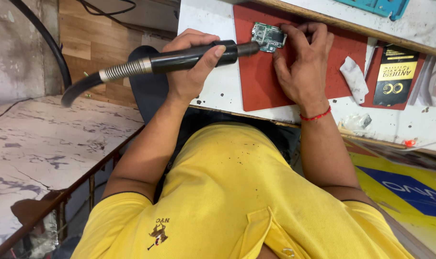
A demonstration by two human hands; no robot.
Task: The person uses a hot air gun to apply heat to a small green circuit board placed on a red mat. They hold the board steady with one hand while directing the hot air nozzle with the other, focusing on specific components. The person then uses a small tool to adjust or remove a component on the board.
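Now two hands: left (195, 62) grips one hot-air wand (189, 57), right (302, 62) pins one circuit board (268, 37).

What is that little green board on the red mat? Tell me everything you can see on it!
The circuit board is small and green, with an uneven outline and shiny silver metal patches on top. It lies flat on the red mat. The right hand holds its right edge with the fingertips. The metal tip of the black tool, gripped by the left hand, points at its left edge; whether the tip touches it cannot be told.
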